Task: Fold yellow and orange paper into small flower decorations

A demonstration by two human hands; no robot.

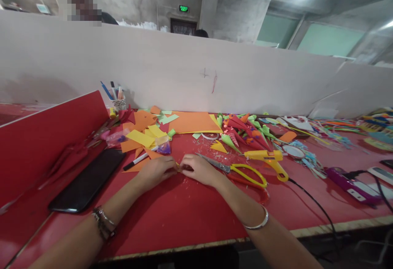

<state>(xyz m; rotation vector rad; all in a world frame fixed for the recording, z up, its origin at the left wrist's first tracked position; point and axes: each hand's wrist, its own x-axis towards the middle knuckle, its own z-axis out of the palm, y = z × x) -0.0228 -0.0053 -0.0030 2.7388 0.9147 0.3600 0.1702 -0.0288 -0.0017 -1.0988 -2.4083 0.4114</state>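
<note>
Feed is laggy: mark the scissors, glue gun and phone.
scissors (227, 169), head view, at the pivot.
glue gun (263, 155), head view, on the yellow barrel.
phone (87, 181), head view, on the dark screen.

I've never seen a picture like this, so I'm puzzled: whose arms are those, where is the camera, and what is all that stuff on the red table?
Those are one person's own arms. The camera sits on their head, looking down, so you see what they see. The left hand and right hand meet fingertip to fingertip, pinching a tiny piece too small to name. On the red table lie yellow-handled scissors, a yellow glue gun, a black marker, a black phone, coloured paper scraps and a heap of paper cones.
</note>
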